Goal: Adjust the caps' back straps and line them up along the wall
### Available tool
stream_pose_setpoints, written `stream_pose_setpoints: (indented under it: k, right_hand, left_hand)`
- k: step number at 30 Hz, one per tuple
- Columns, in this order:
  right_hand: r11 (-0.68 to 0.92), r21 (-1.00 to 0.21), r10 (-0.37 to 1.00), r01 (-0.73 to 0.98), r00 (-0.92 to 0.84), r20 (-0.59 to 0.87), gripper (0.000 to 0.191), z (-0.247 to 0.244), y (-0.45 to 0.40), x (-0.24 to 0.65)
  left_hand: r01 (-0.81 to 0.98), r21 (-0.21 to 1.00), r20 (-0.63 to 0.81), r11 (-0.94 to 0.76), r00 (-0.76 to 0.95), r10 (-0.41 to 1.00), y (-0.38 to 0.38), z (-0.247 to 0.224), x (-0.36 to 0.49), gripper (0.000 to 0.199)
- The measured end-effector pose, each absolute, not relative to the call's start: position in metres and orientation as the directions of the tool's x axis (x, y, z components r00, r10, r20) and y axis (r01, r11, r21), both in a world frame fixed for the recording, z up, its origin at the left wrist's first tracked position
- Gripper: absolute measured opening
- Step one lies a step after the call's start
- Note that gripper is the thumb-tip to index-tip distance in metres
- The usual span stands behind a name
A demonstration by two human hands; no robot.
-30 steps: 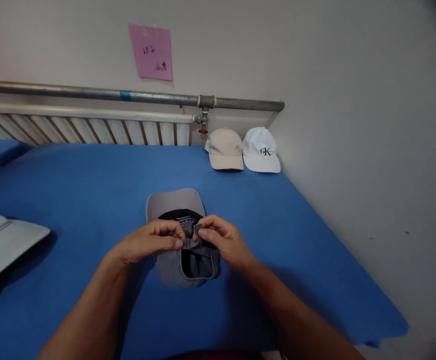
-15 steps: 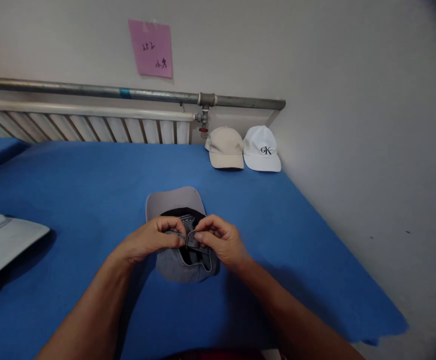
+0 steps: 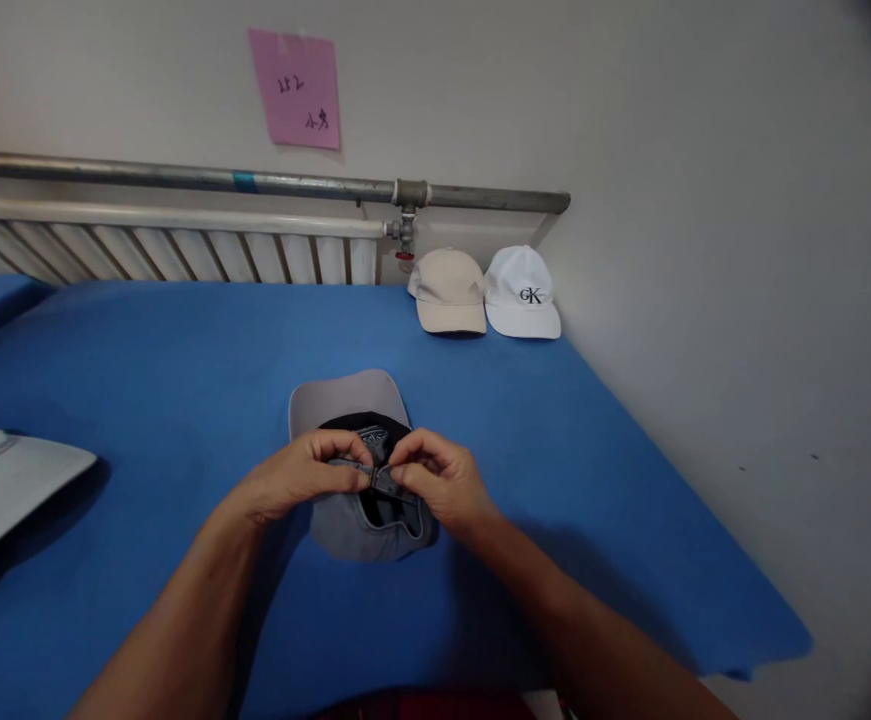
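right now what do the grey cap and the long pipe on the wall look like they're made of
Grey fabric cap: probably cotton or similar cloth, matte, going by its soft folds and stitched edges; the exact fibre can't be told.
Long grey pipe: likely bare metal, dull and stained, with a faint sheen along it.

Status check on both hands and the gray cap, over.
Left hand: pinching gray cap's back strap. Right hand: pinching strap's other side. Cap on blue cover; nothing visible blocking either hand.

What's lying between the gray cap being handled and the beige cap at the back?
Only bare blue cloth separates the gray cap from the beige cap, seen in the head view.
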State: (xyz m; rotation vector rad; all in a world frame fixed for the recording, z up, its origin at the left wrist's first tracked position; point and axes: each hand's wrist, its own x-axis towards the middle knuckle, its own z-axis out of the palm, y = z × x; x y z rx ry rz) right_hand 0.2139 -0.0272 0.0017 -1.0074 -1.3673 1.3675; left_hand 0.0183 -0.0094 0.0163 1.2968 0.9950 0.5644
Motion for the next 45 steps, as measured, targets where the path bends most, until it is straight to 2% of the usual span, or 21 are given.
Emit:
stream_pose_setpoints:
  k: [9, 22, 24, 28, 31, 40, 45]
  right_hand:
    - [0.198, -0.975, 0.957, 0.101, -0.235, 0.170, 0.005, -0.002, -0.028, 0.214]
    - [0.445, -0.862, 0.877, 0.244, -0.315, 0.363, 0.012, -0.005, -0.030, 0.217]
    - [0.412, -0.881, 0.885, 0.233, -0.332, 0.327, 0.011, -0.005, -0.030, 0.216]
    - [0.231, -0.948, 0.931, 0.218, -0.333, 0.150, 0.008, -0.002, -0.031, 0.216]
    - [0.149, -0.968, 0.937, 0.201, -0.341, 0.074, 0.009, 0.000, -0.031, 0.216]
    - [-0.042, -0.998, 0.910, 0.036, -0.411, -0.054, 0.012, 0.004, -0.026, 0.217]
    - [-0.037, -0.999, 0.920, 0.040, -0.389, -0.049, 0.011, 0.002, -0.027, 0.218]
  left_hand:
    - [0.215, 0.958, -0.277, 0.190, 0.517, 0.810, -0.008, 0.015, 0.019, 0.009]
    - [0.306, 0.947, -0.263, 0.097, 0.563, 0.783, -0.008, 0.019, 0.022, 0.011]
    - [0.314, 0.945, -0.267, 0.095, 0.569, 0.778, -0.009, 0.018, 0.022, 0.012]
    - [0.338, 0.937, -0.276, 0.083, 0.576, 0.770, -0.010, 0.019, 0.023, 0.014]
    - [0.361, 0.930, -0.281, 0.070, 0.576, 0.768, -0.011, 0.021, 0.024, 0.014]
    - [0.348, 0.933, -0.292, 0.091, 0.584, 0.758, -0.013, 0.023, 0.022, 0.012]
    - [0.365, 0.926, -0.303, 0.092, 0.577, 0.758, -0.014, 0.030, 0.020, 0.012]
